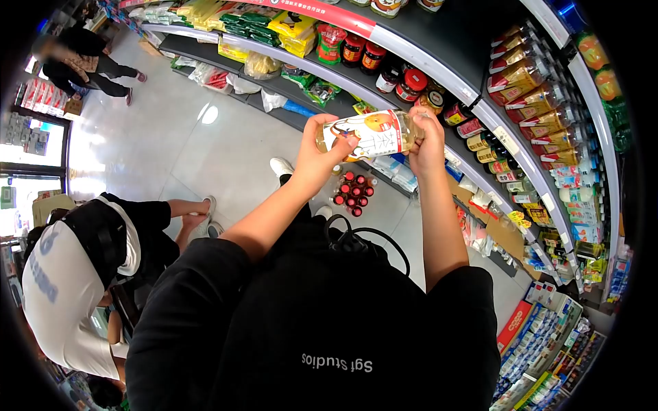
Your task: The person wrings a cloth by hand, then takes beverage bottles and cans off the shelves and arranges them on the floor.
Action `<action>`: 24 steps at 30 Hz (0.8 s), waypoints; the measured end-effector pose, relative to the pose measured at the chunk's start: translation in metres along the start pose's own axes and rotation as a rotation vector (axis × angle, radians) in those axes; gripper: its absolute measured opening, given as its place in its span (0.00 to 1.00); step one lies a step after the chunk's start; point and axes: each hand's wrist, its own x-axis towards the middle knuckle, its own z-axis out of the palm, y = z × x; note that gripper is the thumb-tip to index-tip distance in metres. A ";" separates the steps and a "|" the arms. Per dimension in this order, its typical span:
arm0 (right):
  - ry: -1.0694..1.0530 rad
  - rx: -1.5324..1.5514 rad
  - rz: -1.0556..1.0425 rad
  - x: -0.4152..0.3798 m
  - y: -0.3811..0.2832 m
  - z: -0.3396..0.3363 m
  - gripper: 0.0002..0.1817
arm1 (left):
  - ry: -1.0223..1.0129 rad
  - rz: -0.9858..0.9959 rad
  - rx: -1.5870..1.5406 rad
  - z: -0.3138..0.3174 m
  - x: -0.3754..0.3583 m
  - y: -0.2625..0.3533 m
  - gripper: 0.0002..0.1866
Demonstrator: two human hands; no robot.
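Observation:
A clear bottle (373, 133) with a white label, an orange picture and dark characters lies sideways between my two hands. My left hand (327, 152) is wrapped round its left end, the thumb pressed on the label. At the other end, my right hand (428, 142) has its fingers closed round the narrower part of the bottle, hiding the cap. Behind it is the shelf edge, where jars with red lids (412, 84) stand close to my right hand.
Several red-capped bottles (353, 192) stand on the floor by my feet. Shelves curve along the right with golden bottles (545, 123) and small jars (490, 154). At left a person in a white shirt (65, 294) bends over; another person (89, 61) is farther back.

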 end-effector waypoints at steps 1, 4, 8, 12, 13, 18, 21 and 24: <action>-0.002 0.000 0.002 0.001 0.004 0.000 0.09 | 0.003 0.000 0.000 0.000 -0.001 0.001 0.23; 0.102 0.040 -0.055 0.003 0.008 0.005 0.10 | -0.040 0.180 0.079 0.001 -0.002 0.007 0.25; 0.088 0.036 0.042 -0.003 0.001 0.010 0.13 | -0.069 0.292 0.200 0.001 -0.005 0.016 0.29; 0.024 0.016 0.101 -0.004 0.001 0.010 0.15 | -0.062 0.461 0.441 -0.008 -0.002 0.011 0.33; 0.020 0.016 0.101 -0.002 0.003 0.011 0.15 | -0.059 0.464 0.442 -0.010 -0.002 0.013 0.33; 0.011 0.036 0.103 -0.004 0.006 0.015 0.14 | -0.090 0.705 0.658 -0.017 -0.001 0.022 0.35; 0.032 0.085 0.022 -0.008 0.004 0.020 0.12 | -0.096 0.680 0.617 -0.021 0.002 0.017 0.34; 0.065 0.092 0.028 -0.010 -0.001 0.023 0.11 | -0.086 0.619 0.610 -0.025 0.002 0.018 0.33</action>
